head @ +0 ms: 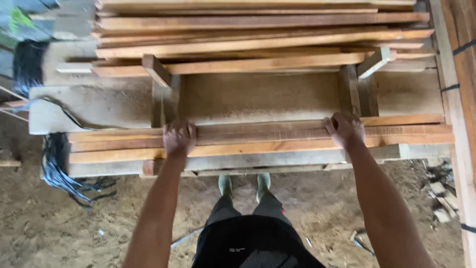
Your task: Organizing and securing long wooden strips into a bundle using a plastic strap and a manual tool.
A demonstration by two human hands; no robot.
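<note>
Both hands are laid on the near bundle of long wooden slats (258,136), which lies crosswise on a sawdust-covered workbench (258,97). The left hand (179,138) is set palm-down on the slats, its fingers (184,127) curled over the far edge of the topmost one, so that the wood is gripped rather than merely touched. The right hand (345,130) is placed likewise further along the same slat, its fingers (342,120) bent over the far edge and closed on it. Between the two hands a bare stretch of the same slats is seen.

Just beyond the left fingers an upright wooden block (161,87) is stood on the bench, and just beyond the right fingers a second wooden block (364,79) is seen, tilted at its top. Further past both sets of fingers a second stack of orange-brown planks (258,34) is piled across the bench. Outward of the left hand, a bunch of black straps (57,166) is hung off the bench end. Below the wrists, on the near side, dark trousers and green rubber boots (245,184) are seen standing on an earthen floor (74,223) strewn with sawdust. Outward of the right hand, scraps of wood (441,193) are lying on the ground.
</note>
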